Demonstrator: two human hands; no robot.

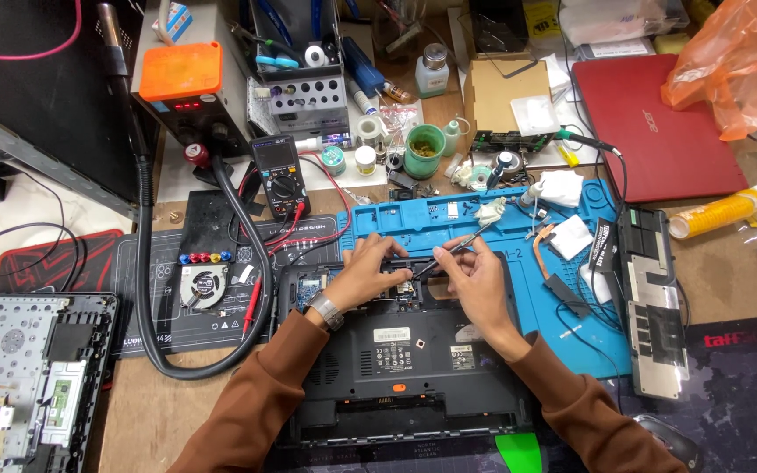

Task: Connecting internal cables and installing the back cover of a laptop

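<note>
Head view: your left hand [370,271] rests fingers-down on the exposed board area of the opened black laptop base [405,359], its grip pressed flat against the parts there and closed round nothing. Your right hand [477,276] has its grip pinched on a pair of tweezers [449,252], tips angled down-left into the same open bay, close to your left fingertips. The laptop base lies bottom-up on the tabletop [146,412], its far edge overlapping the blue silicone repair mat [501,219]. A digital multimeter [279,175] stands beyond your left hand. A red closed laptop [659,131] lies at upper right. A loose cooling fan [201,285] sits left of the base.
</note>
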